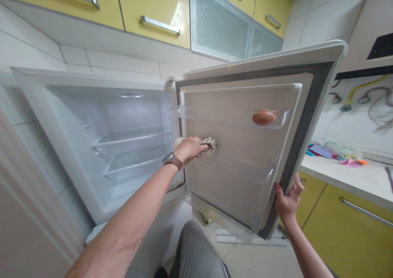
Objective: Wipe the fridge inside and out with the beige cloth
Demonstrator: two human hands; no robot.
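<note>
My left hand (190, 148), with a watch on its wrist, is closed on a bunched, patterned cloth (209, 146). The cloth is at the inner face of the open fridge door (236, 147), near the left end of the lower clear door shelf (245, 170). My right hand (289, 198) grips the door's outer edge, thumb on the inner side by the grey seal. On the upper clear door shelf (215, 114) sits a brown, rounded pot-like object (264, 117). Left of the door is the fridge compartment (76, 147) with two glass shelves.
Yellow cabinets (153, 7) hang above the fridge. On the right, a white countertop (325, 167) holds a plastic bag (342, 149) and several small colourful items. Hoses and a yellow pipe (353, 93) run along the wall. My knee (196, 249) is below the door.
</note>
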